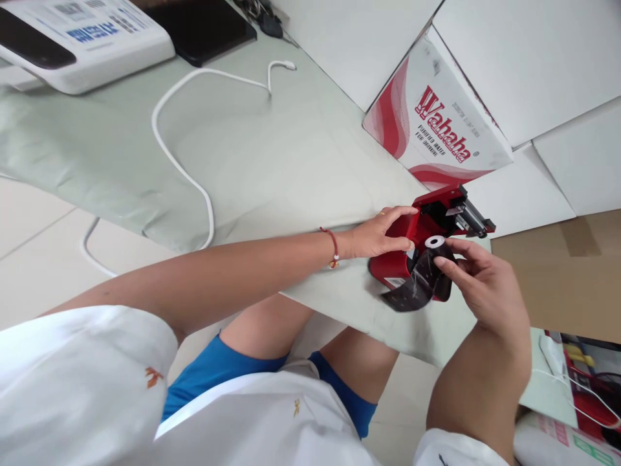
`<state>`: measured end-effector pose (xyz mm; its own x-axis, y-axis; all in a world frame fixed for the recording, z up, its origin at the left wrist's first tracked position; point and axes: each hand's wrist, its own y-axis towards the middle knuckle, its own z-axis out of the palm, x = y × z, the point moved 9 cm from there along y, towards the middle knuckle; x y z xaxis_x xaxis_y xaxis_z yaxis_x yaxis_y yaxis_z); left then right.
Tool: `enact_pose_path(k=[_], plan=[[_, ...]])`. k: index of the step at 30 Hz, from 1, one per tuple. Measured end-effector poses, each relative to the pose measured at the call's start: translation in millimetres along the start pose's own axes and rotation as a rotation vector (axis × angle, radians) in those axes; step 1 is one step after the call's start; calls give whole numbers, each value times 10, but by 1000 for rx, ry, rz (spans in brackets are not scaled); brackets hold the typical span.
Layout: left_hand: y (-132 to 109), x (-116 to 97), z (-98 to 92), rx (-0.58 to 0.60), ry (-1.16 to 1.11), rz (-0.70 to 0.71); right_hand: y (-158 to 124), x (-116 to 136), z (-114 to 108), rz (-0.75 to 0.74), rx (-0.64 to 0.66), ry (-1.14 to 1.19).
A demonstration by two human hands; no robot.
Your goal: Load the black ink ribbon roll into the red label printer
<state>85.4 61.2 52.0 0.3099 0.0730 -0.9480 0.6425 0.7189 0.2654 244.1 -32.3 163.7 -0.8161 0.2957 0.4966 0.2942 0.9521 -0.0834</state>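
Note:
A small red label printer (394, 266) with its lid (444, 202) raised lies on the pale green cloth. My left hand (376, 234) grips the printer's near-left edge, thumb and fingers spaced along its rim. Between the thumb and fingers of my right hand (485, 278) is a roll of black film or labels (439, 255) with a white core, held over the printer's opening. A loose black strip (410, 294) curls down from the roll across the printer's side. Inside the printer, the hollow is partly hidden by the roll and my fingers.
A Wahaha water carton (436, 120) stands behind the printer, against white boxes (524, 58). Brown cardboard (557, 272) rises at the right. A white cable (165, 139) snakes over the cloth (281, 155). Further left are a white device (97, 45), a black phone-like slab (198, 29) and keys (266, 19).

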Motion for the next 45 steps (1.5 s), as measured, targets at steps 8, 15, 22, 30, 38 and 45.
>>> enact_pose_path(k=[8,15,22,30,38,45], plan=[[34,45,2,-10,33,-3,228,157,271,-15,48,-99],[-27,-47,-16,6,48,-8,297,185,329,-75,116,-27],[14,29,-15,-6,21,-9,342,109,267,-28,235,-44],[97,149,2,-23,66,-5,390,189,328,-91,255,-214],[-14,-33,-17,17,61,-10,419,198,454,-78,328,-281],[35,32,-15,1,68,-1,290,180,290,-163,91,-105]])
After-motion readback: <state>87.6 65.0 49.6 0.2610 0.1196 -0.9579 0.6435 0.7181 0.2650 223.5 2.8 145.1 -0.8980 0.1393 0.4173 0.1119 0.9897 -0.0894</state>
